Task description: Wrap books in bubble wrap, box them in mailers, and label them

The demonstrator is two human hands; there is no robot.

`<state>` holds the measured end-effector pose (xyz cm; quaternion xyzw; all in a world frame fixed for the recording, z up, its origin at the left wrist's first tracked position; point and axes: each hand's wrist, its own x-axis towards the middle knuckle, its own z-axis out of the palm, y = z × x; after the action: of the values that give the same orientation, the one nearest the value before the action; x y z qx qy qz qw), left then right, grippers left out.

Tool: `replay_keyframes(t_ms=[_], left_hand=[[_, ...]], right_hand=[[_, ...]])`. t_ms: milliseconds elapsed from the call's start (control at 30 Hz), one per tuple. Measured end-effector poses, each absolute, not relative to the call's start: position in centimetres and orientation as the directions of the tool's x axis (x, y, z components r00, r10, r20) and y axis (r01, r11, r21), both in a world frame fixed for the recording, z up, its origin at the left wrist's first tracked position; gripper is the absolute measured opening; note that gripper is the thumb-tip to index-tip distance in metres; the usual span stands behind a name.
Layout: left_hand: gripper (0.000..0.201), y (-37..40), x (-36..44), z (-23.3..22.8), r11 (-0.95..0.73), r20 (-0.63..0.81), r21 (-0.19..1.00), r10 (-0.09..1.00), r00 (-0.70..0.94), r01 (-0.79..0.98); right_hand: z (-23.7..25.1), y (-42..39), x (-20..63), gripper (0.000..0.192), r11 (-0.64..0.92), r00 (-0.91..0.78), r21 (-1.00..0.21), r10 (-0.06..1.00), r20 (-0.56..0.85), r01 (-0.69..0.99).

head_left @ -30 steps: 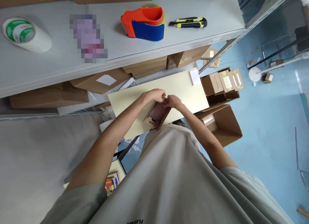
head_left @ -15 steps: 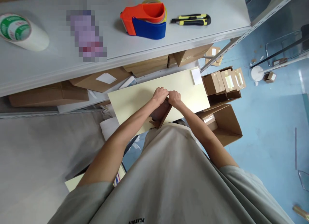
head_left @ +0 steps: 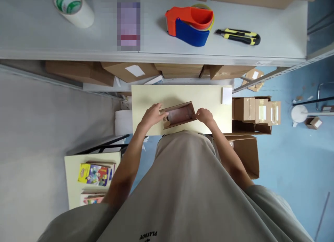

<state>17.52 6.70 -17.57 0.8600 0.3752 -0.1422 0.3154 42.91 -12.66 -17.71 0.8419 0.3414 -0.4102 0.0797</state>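
Cardboard, small and open-topped: the box (head_left: pixel 179 115) lies on the pale table (head_left: pixel 156 94) close to the person's body. The left hand (head_left: pixel 152 115) grips its left end, the right hand (head_left: pixel 205 115) its right end, both curled on.

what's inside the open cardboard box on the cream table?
Inside the cardboard box, held between left hand and right hand on the cream table, lies something pinkish, too blurred to identify. The box walls hide its lower part.

We find bare table (head_left: pixel 153 95) beyond open box (head_left: pixel 179 114); white pad (head_left: pixel 226 95) blocks far-right corner; shelf (head_left: pixel 156 55) overhangs.
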Motion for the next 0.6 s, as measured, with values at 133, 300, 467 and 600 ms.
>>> replay_keyframes(t_ms=[133, 300, 467, 600], left_hand=[[0.051, 3.8, 14.9, -18.8, -0.346, -0.698, 0.286, 0.563, 0.442, 0.893], [0.053, 1.3, 18.6, -20.3, -0.257, -0.667, 0.091, 0.702, 0.250, 0.962], [0.047, 0.5, 21.2, -20.6, -0.168, -0.612, 0.029, 0.777, 0.150, 0.985], [0.042, 0.4, 21.2, -20.3, -0.199, -0.617, 0.071, 0.761, 0.200, 0.977]], right_hand=[[-18.4, -11.3, 42.9, 0.037, -0.697, 0.376, -0.155, 0.545, -0.750, 0.700], [-20.1, -8.2, 41.5, 0.046, -0.588, 0.380, -0.060, 0.594, -0.709, 0.806], [-21.3, -7.0, 39.8, 0.055, -0.555, 0.431, 0.039, 0.598, -0.676, 0.831], [-21.0, -7.2, 40.2, 0.062, -0.544, 0.389, -0.007, 0.610, -0.690, 0.839]])
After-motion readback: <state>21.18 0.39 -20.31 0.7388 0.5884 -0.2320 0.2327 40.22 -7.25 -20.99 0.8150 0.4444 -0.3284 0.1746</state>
